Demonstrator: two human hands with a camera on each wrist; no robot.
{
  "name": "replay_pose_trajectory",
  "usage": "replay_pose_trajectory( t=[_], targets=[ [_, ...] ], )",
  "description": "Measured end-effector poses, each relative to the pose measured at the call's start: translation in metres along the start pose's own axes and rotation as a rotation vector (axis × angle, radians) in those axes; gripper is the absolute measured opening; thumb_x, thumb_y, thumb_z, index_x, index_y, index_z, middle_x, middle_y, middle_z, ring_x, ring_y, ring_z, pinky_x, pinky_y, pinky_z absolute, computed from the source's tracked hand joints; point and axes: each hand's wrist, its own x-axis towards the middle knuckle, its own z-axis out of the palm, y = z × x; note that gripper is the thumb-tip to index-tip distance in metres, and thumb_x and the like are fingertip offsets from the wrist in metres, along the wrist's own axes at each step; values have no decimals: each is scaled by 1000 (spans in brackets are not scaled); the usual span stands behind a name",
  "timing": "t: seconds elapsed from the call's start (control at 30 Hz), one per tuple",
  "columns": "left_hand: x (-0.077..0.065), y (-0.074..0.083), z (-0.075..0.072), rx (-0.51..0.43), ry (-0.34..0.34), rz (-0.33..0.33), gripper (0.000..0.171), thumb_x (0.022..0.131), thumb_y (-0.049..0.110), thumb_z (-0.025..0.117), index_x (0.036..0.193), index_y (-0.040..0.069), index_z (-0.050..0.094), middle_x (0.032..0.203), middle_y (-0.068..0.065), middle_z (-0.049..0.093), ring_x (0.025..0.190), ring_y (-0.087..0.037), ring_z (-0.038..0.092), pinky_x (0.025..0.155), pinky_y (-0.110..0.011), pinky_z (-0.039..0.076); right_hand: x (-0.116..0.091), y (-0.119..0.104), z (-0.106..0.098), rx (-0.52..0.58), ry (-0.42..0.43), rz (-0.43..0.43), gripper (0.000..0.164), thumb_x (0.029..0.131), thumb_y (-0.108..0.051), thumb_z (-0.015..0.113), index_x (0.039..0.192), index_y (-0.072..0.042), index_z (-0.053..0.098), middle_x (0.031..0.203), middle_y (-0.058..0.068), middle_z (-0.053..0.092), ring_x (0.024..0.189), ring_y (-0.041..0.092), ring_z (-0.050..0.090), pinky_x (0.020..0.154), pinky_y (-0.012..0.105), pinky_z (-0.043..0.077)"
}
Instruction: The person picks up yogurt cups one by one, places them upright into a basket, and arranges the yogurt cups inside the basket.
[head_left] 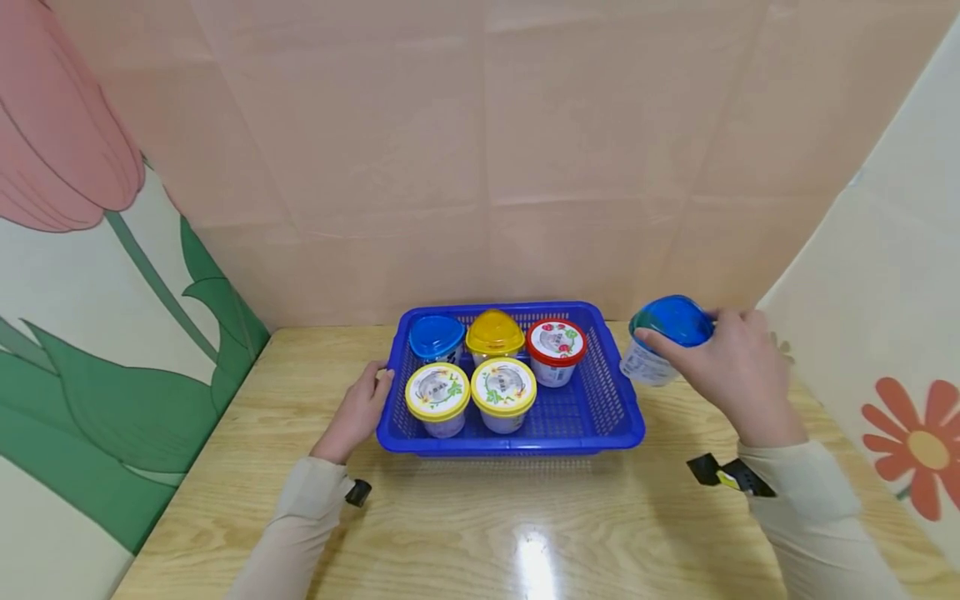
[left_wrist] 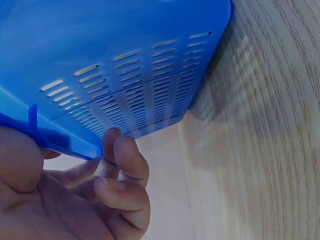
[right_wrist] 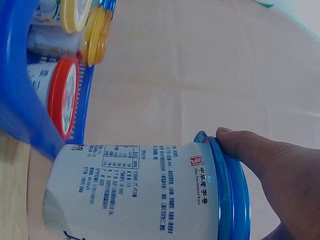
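Observation:
My right hand (head_left: 746,379) pinches a yogurt cup (head_left: 647,367) by its blue lid, with thumb and fingers on opposite sides. The cup is held slightly tilted, just right of the blue plastic basket (head_left: 510,447); printed text covers its white side in the right wrist view. My left hand (head_left: 357,419) grips the basket's left rim, its fingers partly curled below the edge in the left wrist view. Inside the basket stand a blue-lidded cup (head_left: 437,335), a yellow domed-lid cup (head_left: 495,333), a red-lidded cup (head_left: 557,343) and two white-and-yellow-lidded cups (head_left: 438,393).
The basket sits on a wood-grain table (head_left: 450,517), close to the pinkish backdrop (head_left: 480,167). Side panels with a painted tulip (head_left: 60,125) and a red flower (head_left: 926,450) flank the table. The basket's front right part shows bare mesh.

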Motion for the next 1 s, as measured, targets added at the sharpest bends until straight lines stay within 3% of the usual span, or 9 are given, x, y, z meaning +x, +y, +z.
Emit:
replay_pose_trajectory(
  t=[0.17,0.5,0.8,1.0],
  targets=[
    [0,-2,1,-9,-10,-9,48,110,33,36,145,2,42,100,-16,66,83,-23,65,75,-39,54,-2,-9,4,6,15,-29,110,76,-82,60,130,13,49,123,36,46,97,48,50,55,48,49],
    [1,-2,2,-19,-4,-5,47,110,32,36,145,1,43,99,-16,67,83,-22,66,75,-39,54,-7,-25,10,35,-17,-42,111,74,-85,60,132,9,48,124,33,44,93,45,52,59,46,48],
    [0,0,1,-25,-12,-6,47,110,33,35,145,1,43,102,-17,67,85,-23,66,75,-39,55,-9,-35,14,63,-41,-82,110,75,-84,59,132,9,49,125,32,45,100,47,53,69,57,55],
    [-1,0,0,-19,-8,4,47,110,31,36,144,0,43,101,-16,67,84,-22,66,76,-40,54,-8,-40,18,60,-64,-109,110,74,-85,60,131,9,49,123,31,47,101,46,52,72,58,55]
  ],
)
